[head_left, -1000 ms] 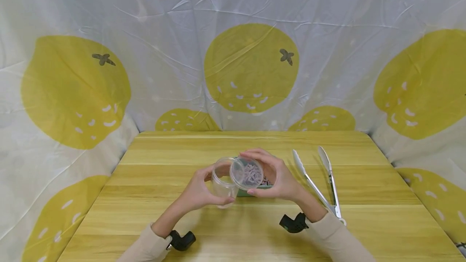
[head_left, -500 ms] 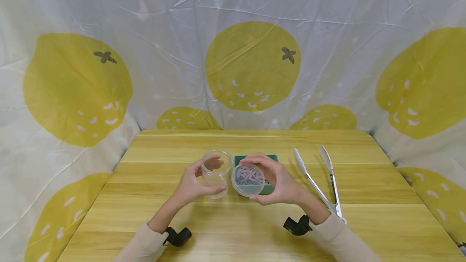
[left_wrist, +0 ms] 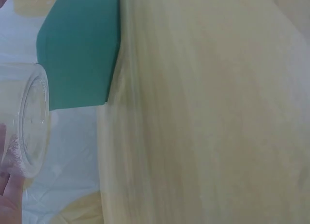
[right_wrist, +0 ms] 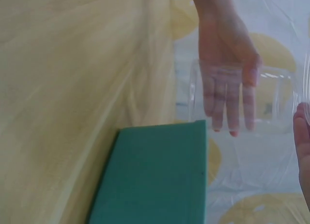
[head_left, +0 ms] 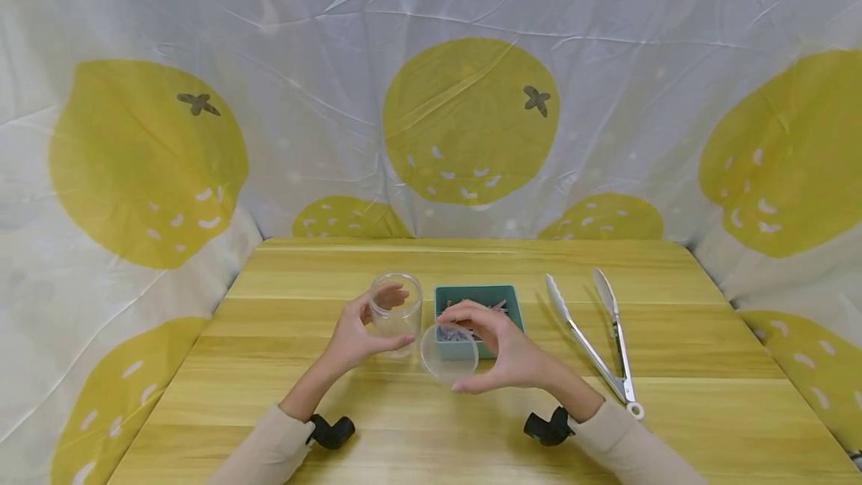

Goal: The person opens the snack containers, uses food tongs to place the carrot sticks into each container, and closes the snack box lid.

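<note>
My left hand [head_left: 357,331] grips a clear plastic jar [head_left: 399,320] around its side, its uncovered mouth facing up. In the left wrist view the jar's base [left_wrist: 35,122] hangs above the table. My right hand [head_left: 505,346] pinches a round clear lid [head_left: 447,365] by its edge, apart from the jar. Through the lid shows the near wall of a green box [head_left: 498,294], which stands just behind the right hand. Thin strips of pale purple and dark stuff [head_left: 500,307] lie in this box, partly hidden by the fingers.
Metal tongs [head_left: 622,354] lie spread on the wooden table [head_left: 323,425], right of the box, near the right forearm. A lemon-print cloth [head_left: 303,133] hangs behind and along both sides of the table.
The lid has moved away from the jar's mouth, down and toward me, in my right hand. My left hand has carried the jar slightly left. More of the green box shows.
</note>
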Demonstrator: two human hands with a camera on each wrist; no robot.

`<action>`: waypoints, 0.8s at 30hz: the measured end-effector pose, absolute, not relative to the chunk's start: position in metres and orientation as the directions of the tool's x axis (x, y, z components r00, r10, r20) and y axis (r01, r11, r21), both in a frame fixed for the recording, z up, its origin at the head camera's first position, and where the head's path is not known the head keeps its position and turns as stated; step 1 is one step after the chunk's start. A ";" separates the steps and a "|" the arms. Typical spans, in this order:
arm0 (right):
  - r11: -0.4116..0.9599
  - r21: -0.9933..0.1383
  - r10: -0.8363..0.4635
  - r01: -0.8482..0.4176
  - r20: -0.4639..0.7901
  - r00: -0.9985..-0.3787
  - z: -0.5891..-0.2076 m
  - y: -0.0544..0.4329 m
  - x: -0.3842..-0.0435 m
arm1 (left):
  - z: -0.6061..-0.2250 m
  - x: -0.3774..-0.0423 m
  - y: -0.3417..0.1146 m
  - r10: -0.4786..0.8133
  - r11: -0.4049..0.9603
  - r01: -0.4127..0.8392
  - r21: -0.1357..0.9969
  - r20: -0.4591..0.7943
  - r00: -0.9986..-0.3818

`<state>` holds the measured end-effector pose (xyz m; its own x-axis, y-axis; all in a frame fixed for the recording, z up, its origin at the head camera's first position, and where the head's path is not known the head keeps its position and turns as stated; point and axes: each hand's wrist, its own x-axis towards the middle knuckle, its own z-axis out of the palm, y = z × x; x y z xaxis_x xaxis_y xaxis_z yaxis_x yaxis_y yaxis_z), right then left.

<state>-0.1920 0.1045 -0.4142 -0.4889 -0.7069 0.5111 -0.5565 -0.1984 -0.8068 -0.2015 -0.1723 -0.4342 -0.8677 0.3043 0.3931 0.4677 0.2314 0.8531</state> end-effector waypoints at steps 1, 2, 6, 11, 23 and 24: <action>-0.187 -0.812 -0.713 -0.554 0.500 -0.492 -0.416 0.104 -0.191 | -0.432 -0.201 -0.172 0.308 0.227 0.470 0.853 0.395 -0.866; -0.172 -0.818 -0.718 -0.548 0.485 -0.499 -0.417 0.103 -0.190 | -0.432 -0.201 -0.171 0.310 0.224 0.468 0.855 0.393 -0.866; -0.119 -0.843 -0.738 -0.525 0.429 -0.521 -0.421 0.100 -0.186 | -0.444 -0.208 -0.172 0.315 0.211 0.459 0.863 0.384 -0.868; -0.071 -0.842 -0.771 -0.534 0.387 -0.507 -0.429 0.094 -0.182 | -0.462 -0.217 -0.176 0.310 0.208 0.443 0.872 0.371 -0.875; -0.006 -0.856 -0.869 -0.517 0.261 -0.421 -0.448 0.080 -0.177 | -0.466 -0.221 -0.175 0.313 0.173 0.421 0.891 0.355 -0.881; 0.000 -0.851 -0.874 -0.525 0.255 -0.413 -0.450 0.079 -0.177 | -0.466 -0.222 -0.175 0.315 0.173 0.418 0.892 0.352 -0.881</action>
<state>-0.1766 0.0790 -0.4499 -0.4133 -0.8741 0.2553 -0.5248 -0.0005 -0.8512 -0.2219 -0.1750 -0.4663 -0.8814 0.3145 0.3523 0.4183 0.1734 0.8916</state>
